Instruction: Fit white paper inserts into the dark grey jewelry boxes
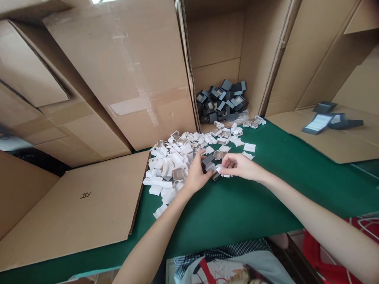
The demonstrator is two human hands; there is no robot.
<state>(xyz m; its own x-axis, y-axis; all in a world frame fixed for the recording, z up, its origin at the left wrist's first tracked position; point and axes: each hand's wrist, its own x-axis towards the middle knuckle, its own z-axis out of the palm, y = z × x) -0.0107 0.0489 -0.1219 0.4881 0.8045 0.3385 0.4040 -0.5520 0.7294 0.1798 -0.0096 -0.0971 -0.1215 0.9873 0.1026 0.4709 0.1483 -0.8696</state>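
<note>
Over the green table, my left hand (197,172) is wrapped round a small dark grey box (208,161) with a pale inside face. My right hand (237,165) is beside it, thumb and fingers pinched on a small white paper insert (219,169) at the box's right side. Just behind and left of my hands spreads a heap of white folded paper inserts (177,157), some showing brown insides. The lower part of the box is partly hidden by my left thumb.
A tall open carton (216,35) at the back holds a pile of dark small boxes (223,98). More dark boxes (321,121) lie on a cardboard flap (340,150) at right. Flat cardboard (74,213) covers the left of the green table (237,209).
</note>
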